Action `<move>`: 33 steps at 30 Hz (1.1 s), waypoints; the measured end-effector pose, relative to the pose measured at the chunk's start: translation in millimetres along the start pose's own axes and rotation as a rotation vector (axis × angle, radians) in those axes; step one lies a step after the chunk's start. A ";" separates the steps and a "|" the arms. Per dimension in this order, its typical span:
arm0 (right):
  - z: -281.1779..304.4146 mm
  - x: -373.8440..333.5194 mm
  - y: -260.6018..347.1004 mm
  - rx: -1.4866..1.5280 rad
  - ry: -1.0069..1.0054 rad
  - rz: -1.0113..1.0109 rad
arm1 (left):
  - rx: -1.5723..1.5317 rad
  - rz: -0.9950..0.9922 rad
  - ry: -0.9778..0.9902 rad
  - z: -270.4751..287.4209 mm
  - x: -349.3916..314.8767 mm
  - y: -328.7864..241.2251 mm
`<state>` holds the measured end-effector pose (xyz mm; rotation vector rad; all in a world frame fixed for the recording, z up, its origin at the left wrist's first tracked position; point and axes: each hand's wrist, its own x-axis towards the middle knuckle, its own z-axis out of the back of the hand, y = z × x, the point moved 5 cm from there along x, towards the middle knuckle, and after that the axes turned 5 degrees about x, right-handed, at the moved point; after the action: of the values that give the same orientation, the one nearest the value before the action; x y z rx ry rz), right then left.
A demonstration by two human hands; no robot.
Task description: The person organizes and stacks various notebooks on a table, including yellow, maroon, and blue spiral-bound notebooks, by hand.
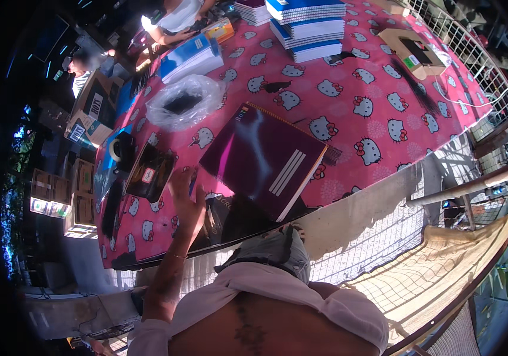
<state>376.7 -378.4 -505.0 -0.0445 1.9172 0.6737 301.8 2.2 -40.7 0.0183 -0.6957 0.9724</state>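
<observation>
One hand only is seen, the left hand, raised from the lower edge with fingers spread and released, grasping nothing. It is laid at the near left corner of the purple spiral notebook, which lies flat on the pink-clothed table, its long axis slanting from upper left to lower right, so the book extends rightward and away from the grip. A dark packet is found just left of the fingers. The right hand is not shown.
</observation>
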 end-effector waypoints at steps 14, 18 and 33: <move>44.1 -55.9 0.0 -0.252 -0.004 0.000 | -0.045 0.000 -0.061 -0.1 -14.1 -23.1; 73.0 -116.4 5.5 -0.381 0.031 0.006 | -0.406 0.420 0.029 -26.2 -47.2 -21.5; 344.2 -347.6 371.5 0.178 -0.459 0.710 | -1.419 1.095 0.273 -120.0 -75.9 -74.9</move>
<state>697.1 3.4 -145.9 0.8643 1.5124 0.8764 395.1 -60.6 -155.2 -1.8617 -1.0176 1.2377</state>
